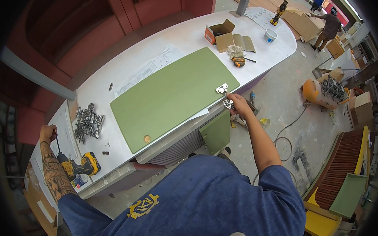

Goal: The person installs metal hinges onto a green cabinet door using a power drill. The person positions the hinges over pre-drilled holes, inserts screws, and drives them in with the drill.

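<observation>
A green cabinet door panel (173, 100) lies flat on the white tabletop, with a round cup hole (147, 138) near its near-left corner. Close to the panel's right corner, my right hand (240, 105) is closed on a metal cabinet hinge (227, 104). The hinge's cup plate lies on the panel. Far to the left, my left hand (48, 133) has its fingers curled at the tip of the long bit of a yellow-and-black cordless drill (77, 165). What those fingers pinch, if anything, is hidden. The drill rests on its side by my left forearm.
A pile of metal hinges (88, 122) sits left of the panel. Toward the far end are an open cardboard box (221, 33), a tape measure (239, 61), a white tub (270, 35) and another drill (279, 13). An orange compressor (323, 93) and its hose occupy the floor; a person (330, 29) stands beyond.
</observation>
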### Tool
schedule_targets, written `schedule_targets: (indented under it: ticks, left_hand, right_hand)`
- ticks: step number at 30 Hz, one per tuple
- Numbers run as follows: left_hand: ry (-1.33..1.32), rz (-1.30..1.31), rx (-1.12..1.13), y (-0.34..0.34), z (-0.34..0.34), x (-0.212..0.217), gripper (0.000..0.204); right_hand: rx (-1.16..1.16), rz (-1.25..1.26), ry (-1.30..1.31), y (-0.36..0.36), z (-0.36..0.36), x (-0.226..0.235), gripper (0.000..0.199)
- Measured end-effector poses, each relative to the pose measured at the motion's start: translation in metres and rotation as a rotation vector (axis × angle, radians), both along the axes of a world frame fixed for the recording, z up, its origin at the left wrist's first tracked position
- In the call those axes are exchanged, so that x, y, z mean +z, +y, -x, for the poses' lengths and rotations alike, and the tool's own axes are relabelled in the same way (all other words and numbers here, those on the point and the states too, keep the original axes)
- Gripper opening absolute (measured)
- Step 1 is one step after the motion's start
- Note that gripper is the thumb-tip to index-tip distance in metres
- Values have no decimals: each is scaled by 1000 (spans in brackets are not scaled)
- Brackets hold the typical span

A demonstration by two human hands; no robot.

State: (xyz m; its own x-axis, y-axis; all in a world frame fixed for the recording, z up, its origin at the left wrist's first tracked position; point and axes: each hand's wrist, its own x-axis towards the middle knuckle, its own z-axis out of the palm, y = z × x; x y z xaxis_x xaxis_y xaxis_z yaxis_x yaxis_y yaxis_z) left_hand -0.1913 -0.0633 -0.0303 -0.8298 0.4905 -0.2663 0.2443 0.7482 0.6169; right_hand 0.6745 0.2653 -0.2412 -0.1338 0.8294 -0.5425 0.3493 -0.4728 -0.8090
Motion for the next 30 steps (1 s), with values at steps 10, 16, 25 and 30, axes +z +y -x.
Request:
schedule_targets:
  ticks: [10,16,25,30]
  left_hand:
    - [720,-325,-396,96,-164,28,50]
    - [212,-508,-1025,198,-475,-38,36]
    - [334,-425,-1312,316,-650,-166,39]
    - [522,-299,-1431,319,-659,-169,35]
  right_hand:
    - [-36,8,20,-2,-8,6,42]
    - [13,-38,91,-3,-3,5,42]
    - [5,-98,194,-3,-5,-12,46]
    - [45,-97,168,-4,-10,-14,46]
